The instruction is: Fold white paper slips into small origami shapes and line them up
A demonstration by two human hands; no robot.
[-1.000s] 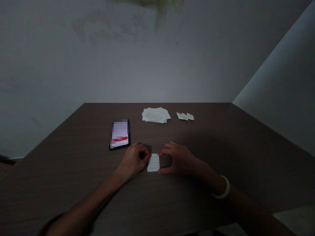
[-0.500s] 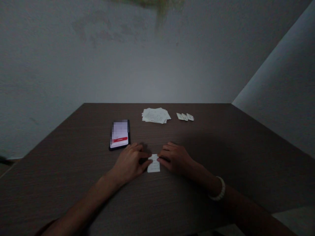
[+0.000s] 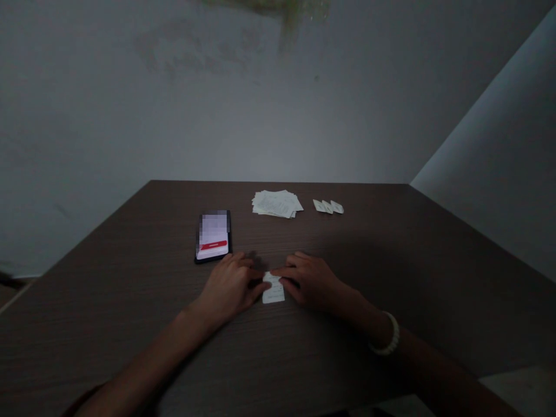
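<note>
A small white paper slip (image 3: 273, 293) with lines of print lies on the dark table between my hands. My left hand (image 3: 232, 285) rests at its left edge, thumb and index finger closed on the paper near the upper left. From the other side, my right hand (image 3: 309, 281) touches the upper right part with thumb and index finger, the index tip lying along the top edge. The other fingers of both hands are curled toward the table. Whether the slip is being creased under the fingertips is too small to tell.
A phone (image 3: 214, 236) with a lit screen lies just beyond my left hand. Farther back is a loose pile of printed papers (image 3: 277, 204), and right of it several small folded papers (image 3: 328, 207). The brown wooden table (image 3: 434, 249) meets a grey wall (image 3: 278, 127).
My right thumb has moved up from the slip's lower right corner toward its upper part. My right index finger now reaches farther left along the top edge. The left thumb has come onto the paper.
</note>
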